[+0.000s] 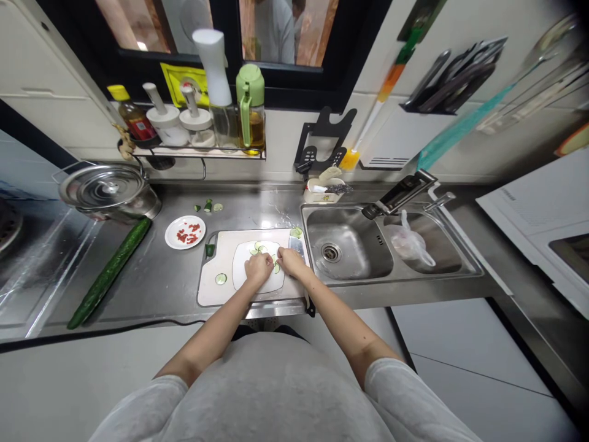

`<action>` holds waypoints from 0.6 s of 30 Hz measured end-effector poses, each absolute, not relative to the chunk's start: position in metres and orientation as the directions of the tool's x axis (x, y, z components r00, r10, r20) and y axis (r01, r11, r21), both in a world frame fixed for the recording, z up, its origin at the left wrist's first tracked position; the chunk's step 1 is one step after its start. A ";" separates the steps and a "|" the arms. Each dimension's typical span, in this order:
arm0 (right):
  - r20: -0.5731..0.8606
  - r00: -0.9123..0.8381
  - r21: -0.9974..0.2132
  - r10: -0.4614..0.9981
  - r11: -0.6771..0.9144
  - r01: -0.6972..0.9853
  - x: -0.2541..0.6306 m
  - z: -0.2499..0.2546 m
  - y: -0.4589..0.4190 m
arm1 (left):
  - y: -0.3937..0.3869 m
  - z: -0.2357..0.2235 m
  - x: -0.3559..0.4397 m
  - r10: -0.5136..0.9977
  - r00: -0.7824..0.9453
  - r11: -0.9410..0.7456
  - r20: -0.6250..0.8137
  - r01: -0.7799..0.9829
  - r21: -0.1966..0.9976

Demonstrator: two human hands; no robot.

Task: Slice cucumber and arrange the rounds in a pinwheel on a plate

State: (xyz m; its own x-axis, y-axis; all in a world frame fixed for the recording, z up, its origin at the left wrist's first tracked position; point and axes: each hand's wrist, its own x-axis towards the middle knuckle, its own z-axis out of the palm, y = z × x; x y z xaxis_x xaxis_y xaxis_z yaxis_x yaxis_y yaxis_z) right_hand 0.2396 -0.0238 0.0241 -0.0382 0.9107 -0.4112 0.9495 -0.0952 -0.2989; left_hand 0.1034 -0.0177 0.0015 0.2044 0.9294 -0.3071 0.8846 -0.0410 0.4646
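A white square plate point(242, 273) lies on the pale cutting board point(209, 288), with thin cucumber slices point(260, 247) on its far and right parts. Over the plate's middle is my left hand point(259, 268), its fingers curled and pressed together. My right hand point(291, 261) reaches over the plate's right edge, thumb and fingertips pinched close to slices there. Whatever either hand pinches is too small to make out. Single slices lie at the board's left point(221, 279) and far right corner point(296, 232). A broad knife point(297, 245) rests along the right side, its dark handle toward me.
Left of the board stand a small plate of red pieces point(184, 232), a whole cucumber point(110, 273) and a lidded steel pot point(108, 190). Cucumber ends point(208, 205) lie behind. To the right is a double sink point(350, 245) with a plastic bag point(407, 239). Bottles point(251, 110) stand on a rack.
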 end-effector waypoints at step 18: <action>-0.353 0.039 -0.317 0.935 -0.158 0.935 0.260 0.029 -0.028 | -0.017 0.007 0.096 0.939 0.194 -0.040 -0.283 0.881 0.471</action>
State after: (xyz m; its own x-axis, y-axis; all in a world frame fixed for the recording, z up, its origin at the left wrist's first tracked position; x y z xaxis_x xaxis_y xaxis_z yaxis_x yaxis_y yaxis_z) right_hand 0.2599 -0.0280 0.0291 0.0385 0.9347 -0.3533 0.9353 -0.1582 -0.3166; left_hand 0.0961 -0.0174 0.0073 0.1940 0.9394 -0.2826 0.8813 -0.0404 0.4709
